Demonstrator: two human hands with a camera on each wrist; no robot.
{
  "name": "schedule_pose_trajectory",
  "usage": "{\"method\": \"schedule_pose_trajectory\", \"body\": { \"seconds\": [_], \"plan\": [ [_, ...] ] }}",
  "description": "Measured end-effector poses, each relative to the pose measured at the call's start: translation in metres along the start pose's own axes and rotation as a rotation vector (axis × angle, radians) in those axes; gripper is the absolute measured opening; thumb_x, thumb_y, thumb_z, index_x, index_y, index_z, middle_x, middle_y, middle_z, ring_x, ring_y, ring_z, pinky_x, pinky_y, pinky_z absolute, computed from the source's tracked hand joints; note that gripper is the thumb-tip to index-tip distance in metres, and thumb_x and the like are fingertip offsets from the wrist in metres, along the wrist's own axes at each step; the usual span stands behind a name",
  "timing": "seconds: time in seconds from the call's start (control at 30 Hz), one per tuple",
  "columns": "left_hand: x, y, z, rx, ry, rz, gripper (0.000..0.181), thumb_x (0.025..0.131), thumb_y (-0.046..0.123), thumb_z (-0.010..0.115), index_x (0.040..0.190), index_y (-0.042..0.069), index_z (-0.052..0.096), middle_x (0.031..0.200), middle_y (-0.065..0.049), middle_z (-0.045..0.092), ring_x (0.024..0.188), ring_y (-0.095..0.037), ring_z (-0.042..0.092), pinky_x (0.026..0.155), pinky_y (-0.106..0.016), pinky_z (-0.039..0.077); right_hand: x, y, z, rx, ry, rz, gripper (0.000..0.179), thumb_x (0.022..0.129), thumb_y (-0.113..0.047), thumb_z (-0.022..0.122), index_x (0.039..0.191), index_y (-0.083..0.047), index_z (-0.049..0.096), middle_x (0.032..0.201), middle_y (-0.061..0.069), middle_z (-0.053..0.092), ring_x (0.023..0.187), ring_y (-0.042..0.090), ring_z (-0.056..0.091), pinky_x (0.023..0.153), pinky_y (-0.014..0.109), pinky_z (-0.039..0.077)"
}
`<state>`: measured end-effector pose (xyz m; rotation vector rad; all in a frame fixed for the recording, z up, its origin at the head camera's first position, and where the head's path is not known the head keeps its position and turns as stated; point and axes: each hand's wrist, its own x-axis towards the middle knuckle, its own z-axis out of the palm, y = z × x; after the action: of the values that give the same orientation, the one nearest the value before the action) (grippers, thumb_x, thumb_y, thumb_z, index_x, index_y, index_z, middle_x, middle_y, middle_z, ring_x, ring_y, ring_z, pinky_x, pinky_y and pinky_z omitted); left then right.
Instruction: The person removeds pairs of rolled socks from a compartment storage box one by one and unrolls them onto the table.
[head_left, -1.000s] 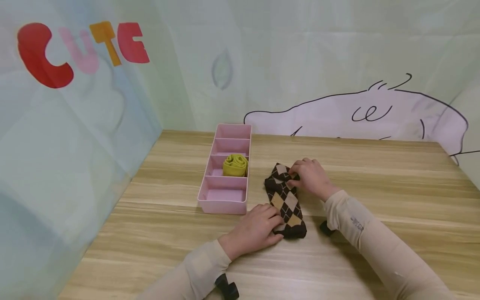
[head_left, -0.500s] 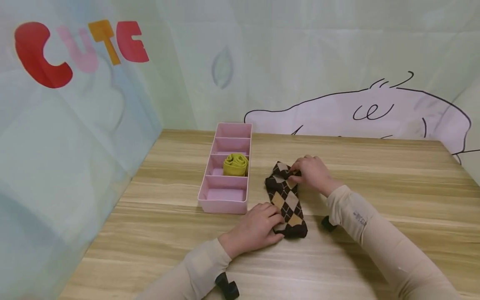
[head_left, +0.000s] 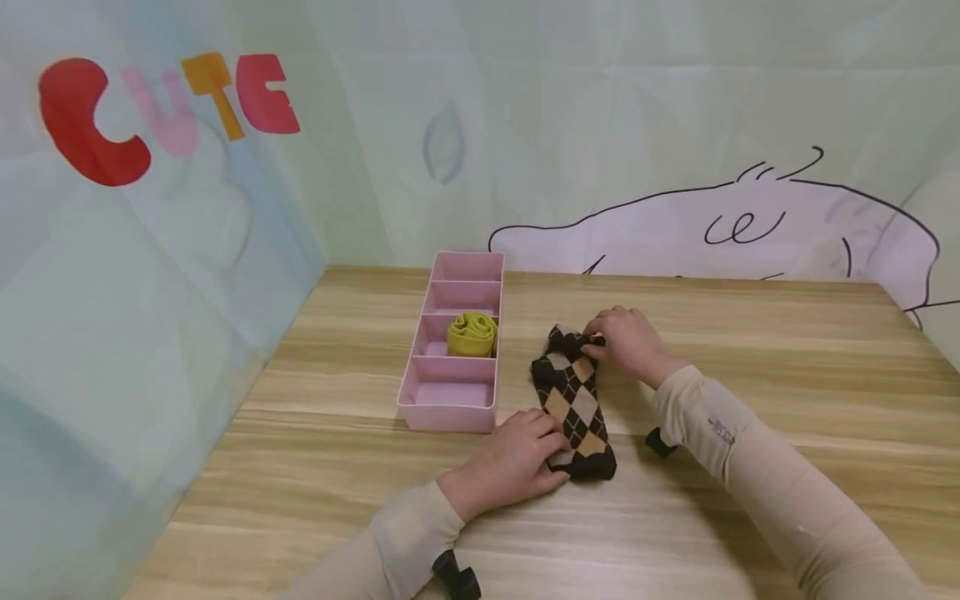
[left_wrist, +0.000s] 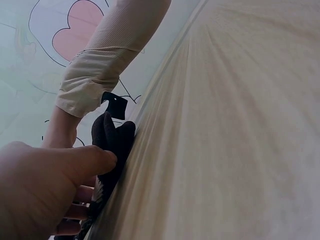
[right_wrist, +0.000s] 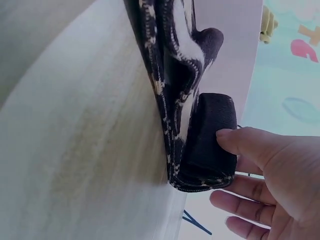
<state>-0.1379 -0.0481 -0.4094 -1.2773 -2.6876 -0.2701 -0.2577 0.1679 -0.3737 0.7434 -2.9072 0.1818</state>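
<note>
Head view: even, moderate light; pale sheen on the near counter [head_left: 592, 542], soft shadow beside the right sleeve [head_left: 780, 492]. Left wrist view: dimmer, sock [left_wrist: 117, 142] near-black, little detail. Right wrist view: cool cast, backdrop [right_wrist: 277, 85] soft.

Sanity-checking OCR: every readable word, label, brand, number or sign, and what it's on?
"CUTE": on the printed fabric backdrop, left side.
Small dark print on the right sleeve: too blurred to read.
Argyle sock, pink divided organizer: no text visible.
</note>
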Motion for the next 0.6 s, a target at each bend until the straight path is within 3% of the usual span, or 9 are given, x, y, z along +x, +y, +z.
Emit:
{"method": "schedule_pose_trajectory", "body": {
  "seconds": [0.6],
  "plan": [
    [-0.001,0.002,-0.002,0.014,-0.019,-0.002,0.031,0.087,0.044,0.065,0.106,0.02,0.068,0.108,0.005,0.064,0.104,-0.011,0.056,0.096,-0.027,0.045,0.013,0.007,0.004,-0.074,0.051,0.004,0.022,0.087,-0.019,0.069,0.105,-0.005,0.071,0.104,0.014,0.068,0.102,0.033,0.059,0.098,0.055,0.044]
  ]
}}
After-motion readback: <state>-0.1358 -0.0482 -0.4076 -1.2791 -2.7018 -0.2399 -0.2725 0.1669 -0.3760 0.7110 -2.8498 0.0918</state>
